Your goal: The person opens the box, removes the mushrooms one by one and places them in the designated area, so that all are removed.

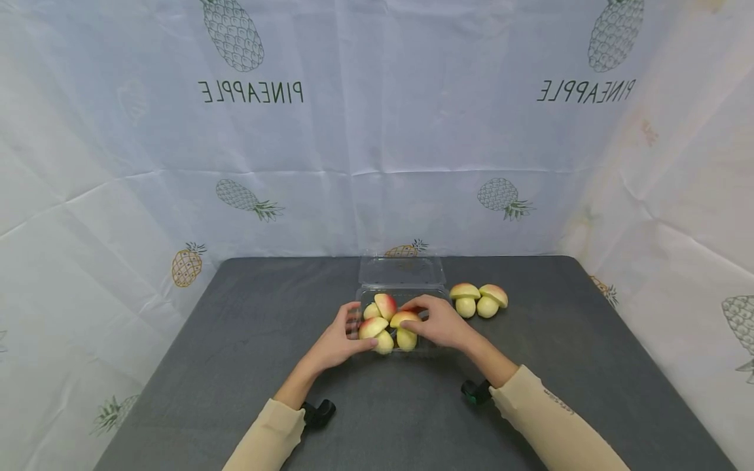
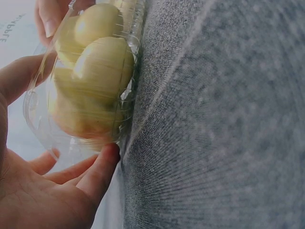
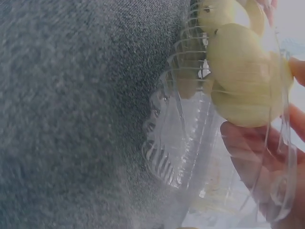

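A clear plastic clamshell box stands on the dark table, its lid folded back at the far side. Three mushroom-shaped pieces with yellow stems and reddish-yellow caps are inside. My left hand grips the box at its left side, thumb over the near rim and fingers along the outer wall. At the middle of the box, my right hand holds a mushroom-shaped piece by its cap. Left of it lies another mushroom-shaped piece, near my left thumb. The third mushroom-shaped piece lies behind them.
Two more mushroom-shaped pieces, one on the left and one on the right, stand side by side on the table, right of the box. A pineapple-printed white cloth hangs behind and at both sides.
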`<state>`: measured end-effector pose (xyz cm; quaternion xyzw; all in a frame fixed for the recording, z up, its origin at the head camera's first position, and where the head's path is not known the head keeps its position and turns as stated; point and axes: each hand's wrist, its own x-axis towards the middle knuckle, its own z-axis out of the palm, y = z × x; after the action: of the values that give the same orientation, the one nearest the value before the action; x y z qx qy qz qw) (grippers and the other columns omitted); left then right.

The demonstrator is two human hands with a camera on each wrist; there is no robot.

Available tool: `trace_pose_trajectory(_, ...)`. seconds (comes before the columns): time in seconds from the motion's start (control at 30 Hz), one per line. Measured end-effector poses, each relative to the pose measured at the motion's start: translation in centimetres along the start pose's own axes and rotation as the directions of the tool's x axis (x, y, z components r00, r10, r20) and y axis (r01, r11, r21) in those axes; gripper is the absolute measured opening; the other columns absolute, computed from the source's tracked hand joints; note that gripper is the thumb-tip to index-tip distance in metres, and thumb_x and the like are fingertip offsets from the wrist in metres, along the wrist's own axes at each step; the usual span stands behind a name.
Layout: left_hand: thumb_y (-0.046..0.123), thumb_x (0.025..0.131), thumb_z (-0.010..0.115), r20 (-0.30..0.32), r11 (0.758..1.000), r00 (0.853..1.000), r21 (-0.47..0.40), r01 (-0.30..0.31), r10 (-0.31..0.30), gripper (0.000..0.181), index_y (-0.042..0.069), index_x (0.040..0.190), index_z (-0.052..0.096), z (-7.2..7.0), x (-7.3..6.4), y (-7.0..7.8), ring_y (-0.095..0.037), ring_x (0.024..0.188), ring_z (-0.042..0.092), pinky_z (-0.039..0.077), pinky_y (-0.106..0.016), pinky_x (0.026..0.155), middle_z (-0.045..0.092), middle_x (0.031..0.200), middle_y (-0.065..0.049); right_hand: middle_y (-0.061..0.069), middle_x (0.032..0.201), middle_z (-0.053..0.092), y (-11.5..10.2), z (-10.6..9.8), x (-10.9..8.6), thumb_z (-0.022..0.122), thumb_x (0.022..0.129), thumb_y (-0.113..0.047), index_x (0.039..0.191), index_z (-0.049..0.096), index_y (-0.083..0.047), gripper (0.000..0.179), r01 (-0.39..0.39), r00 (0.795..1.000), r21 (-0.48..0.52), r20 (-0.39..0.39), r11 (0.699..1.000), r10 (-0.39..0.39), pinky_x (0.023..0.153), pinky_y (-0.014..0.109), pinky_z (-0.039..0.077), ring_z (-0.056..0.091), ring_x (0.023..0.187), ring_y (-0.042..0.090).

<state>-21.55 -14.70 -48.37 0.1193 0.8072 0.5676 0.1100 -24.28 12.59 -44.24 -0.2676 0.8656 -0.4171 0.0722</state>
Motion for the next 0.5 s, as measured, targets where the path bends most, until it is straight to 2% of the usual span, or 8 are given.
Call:
trace_pose_trajectory(0.17,0.025,0.090,0.080,-0.010,1.000,1.000,-0.010,0.005,-0.005,0.091,0.009,0.159,0.023,0.1,0.0,0.1,-0.038,0.136,0.047,0.047,-0.053,0.105,0.039,0.154,-0.023,0.007,0.121,0.065,0.1,-0.4,-0.3,0.071,0.098,-0.032,0.127,0.068,-0.005,0.040,0.023,1.000,0.014,-0.006,1.000,-0.023,0.092,0.042,0.055,0.063,0.111,0.026)
trace_pose_trajectory(0.5,0.025,0.089,0.082,-0.016,1.000,1.000,0.001,0.000,0.000,0.090,0.010,0.158,0.025,0.1,-0.1,0.2,-0.038,0.134,0.049,0.048,-0.053,0.103,0.041,0.152,-0.022,0.005,0.123,0.065,-0.2,-1.5,-0.9,0.072,0.097,-0.033,0.128,0.069,-0.007,0.040,0.025,0.999,0.037,-0.043,0.999,-0.023,0.094,0.042,0.056,0.062,0.114,0.024)
